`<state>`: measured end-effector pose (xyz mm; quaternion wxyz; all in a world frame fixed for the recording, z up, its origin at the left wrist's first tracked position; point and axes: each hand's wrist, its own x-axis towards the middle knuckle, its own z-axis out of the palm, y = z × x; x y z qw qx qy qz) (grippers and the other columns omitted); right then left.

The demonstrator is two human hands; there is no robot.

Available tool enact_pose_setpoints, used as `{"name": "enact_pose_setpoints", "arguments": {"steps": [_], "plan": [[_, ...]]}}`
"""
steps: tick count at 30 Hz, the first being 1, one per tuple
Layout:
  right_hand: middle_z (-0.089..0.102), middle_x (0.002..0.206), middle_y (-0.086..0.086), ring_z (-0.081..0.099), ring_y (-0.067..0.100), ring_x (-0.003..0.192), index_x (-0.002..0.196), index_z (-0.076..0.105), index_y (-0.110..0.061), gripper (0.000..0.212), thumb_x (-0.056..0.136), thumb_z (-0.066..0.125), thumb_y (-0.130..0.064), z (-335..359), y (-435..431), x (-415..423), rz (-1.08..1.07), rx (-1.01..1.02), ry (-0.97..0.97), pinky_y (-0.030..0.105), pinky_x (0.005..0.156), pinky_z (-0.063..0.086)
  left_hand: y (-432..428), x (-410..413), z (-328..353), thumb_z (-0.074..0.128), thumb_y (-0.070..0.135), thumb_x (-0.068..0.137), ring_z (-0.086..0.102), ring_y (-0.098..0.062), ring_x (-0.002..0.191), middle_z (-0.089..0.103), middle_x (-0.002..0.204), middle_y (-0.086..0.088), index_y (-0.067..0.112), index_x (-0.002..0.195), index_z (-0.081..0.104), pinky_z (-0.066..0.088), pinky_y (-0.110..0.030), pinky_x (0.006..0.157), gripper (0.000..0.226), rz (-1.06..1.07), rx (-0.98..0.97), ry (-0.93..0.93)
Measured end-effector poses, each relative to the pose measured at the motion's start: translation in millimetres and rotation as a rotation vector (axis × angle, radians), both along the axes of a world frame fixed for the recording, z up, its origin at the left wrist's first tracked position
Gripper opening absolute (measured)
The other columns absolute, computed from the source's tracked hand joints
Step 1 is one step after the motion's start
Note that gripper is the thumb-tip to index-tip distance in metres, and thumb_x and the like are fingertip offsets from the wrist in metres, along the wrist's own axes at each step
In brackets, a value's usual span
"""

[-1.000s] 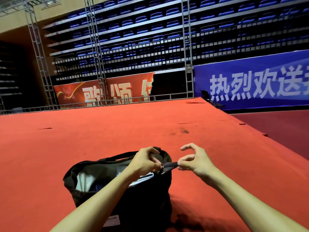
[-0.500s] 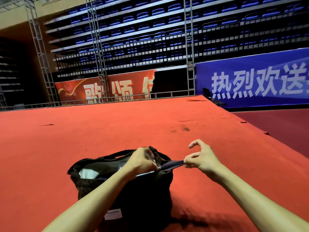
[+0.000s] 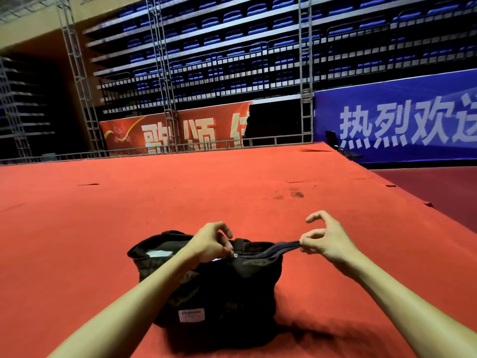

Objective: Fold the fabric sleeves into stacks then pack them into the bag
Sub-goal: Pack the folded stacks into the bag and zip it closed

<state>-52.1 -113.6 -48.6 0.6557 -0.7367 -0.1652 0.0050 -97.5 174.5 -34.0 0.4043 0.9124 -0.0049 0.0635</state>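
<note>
Fingers [image 3: 223, 244] of the left hand [image 3: 210, 241] pinch the zipper pull [image 3: 234, 255] on the black bag [image 3: 219, 293]; the right hand [image 3: 329, 242] pinches the zipper tape's end [image 3: 291, 246], pulled taut rightward, its other fingers curled apart. The bag sits on red carpet [image 3: 180, 202], open on all sides, the platform edge [image 3: 402, 188] well off right. One bag, two hands, white fabric [image 3: 157, 253] showing inside the unzipped left part.

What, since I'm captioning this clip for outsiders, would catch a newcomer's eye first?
A black bag sits front centre on the red carpet; the left hand pinches its zipper pull, the right hand pulls the zipper end taut. Behind at right hangs a blue banner.
</note>
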Motion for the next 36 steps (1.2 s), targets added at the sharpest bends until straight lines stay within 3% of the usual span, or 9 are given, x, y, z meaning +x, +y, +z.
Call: {"name": "enact_pose_setpoints", "arguments": {"steps": [3, 6, 9, 12, 14, 22, 29, 36], "plan": [[0.070, 0.075, 0.007, 0.061, 0.021, 0.063, 0.103, 0.049, -0.014, 0.039, 0.072, 0.066, 0.004, 1, 8, -1, -0.096, -0.174, -0.110, 0.036, 0.062, 0.051, 5, -2, -1, 0.072, -0.006, 0.073, 0.062, -0.010, 0.059, 0.070, 0.071, 0.002, 0.010, 0.093, 0.059, 0.047, -0.025, 0.057, 0.029, -0.075, 0.016, -0.006], [0.064, 0.093, -0.006, 0.058, 0.015, 0.086, 0.103, 0.050, -0.026, 0.042, 0.071, 0.073, -0.011, 5, 19, -10, -0.314, -0.442, -0.485, 0.032, 0.077, 0.049, 6, -3, -2, 0.072, -0.005, 0.074, 0.060, -0.008, 0.060, 0.070, 0.077, 0.003, 0.010, 0.096, 0.060, 0.046, -0.021, 0.056, 0.029, -0.121, 0.053, -0.003], [0.064, 0.086, -0.008, 0.057, 0.002, 0.078, 0.108, 0.053, -0.024, 0.042, 0.073, 0.072, -0.010, 15, 48, -32, -0.098, -0.354, -0.789, 0.020, 0.073, 0.048, 7, -1, -2, 0.074, -0.004, 0.073, 0.059, -0.006, 0.061, 0.071, 0.081, 0.002, 0.016, 0.095, 0.060, 0.046, -0.020, 0.058, 0.033, -0.180, 0.111, 0.025], [0.067, 0.077, -0.005, 0.064, 0.006, 0.068, 0.110, 0.051, -0.024, 0.044, 0.074, 0.071, -0.008, 12, 86, -46, 0.230, -0.342, -0.688, 0.023, 0.068, 0.053, 7, -2, 0, 0.075, -0.002, 0.071, 0.060, -0.009, 0.066, 0.072, 0.082, 0.000, 0.015, 0.098, 0.060, 0.049, -0.024, 0.064, 0.035, -0.237, 0.149, 0.036], [0.069, 0.078, -0.005, 0.066, 0.010, 0.069, 0.111, 0.047, -0.031, 0.052, 0.072, 0.072, -0.008, 1, 104, -43, 0.274, -0.349, -0.586, 0.031, 0.072, 0.055, 5, -4, 3, 0.074, 0.002, 0.070, 0.061, -0.007, 0.066, 0.069, 0.079, 0.004, 0.013, 0.099, 0.059, 0.049, -0.022, 0.064, 0.035, -0.267, 0.194, 0.007], [0.067, 0.079, -0.007, 0.065, 0.005, 0.075, 0.113, 0.040, -0.046, 0.065, 0.071, 0.071, -0.008, -27, 113, -25, 0.119, -0.345, -0.454, 0.032, 0.078, 0.055, 8, -7, -6, 0.079, 0.008, 0.067, 0.062, -0.006, 0.066, 0.074, 0.083, -0.002, 0.018, 0.100, 0.058, 0.051, -0.025, 0.065, 0.041, -0.147, 0.110, -0.046], [0.065, 0.078, -0.006, 0.064, 0.006, 0.076, 0.118, 0.044, -0.037, 0.064, 0.069, 0.073, -0.006, -30, 111, -18, 0.073, -0.341, -0.451, 0.026, 0.075, 0.053, -3, 0, -9, 0.078, 0.013, 0.066, 0.062, -0.003, 0.063, 0.073, 0.076, 0.006, 0.022, 0.103, 0.057, 0.053, -0.030, 0.072, 0.043, -0.112, 0.196, -0.043], [0.065, 0.080, -0.006, 0.064, 0.007, 0.076, 0.114, 0.042, -0.040, 0.066, 0.068, 0.077, -0.007, -36, 109, -10, 0.051, -0.344, -0.442, 0.029, 0.076, 0.054, -3, -2, -6, 0.071, 0.005, 0.066, 0.058, 0.001, 0.057, 0.072, 0.074, 0.008, 0.018, 0.103, 0.061, 0.046, -0.017, 0.057, 0.041, -0.028, 0.188, -0.058]]}}
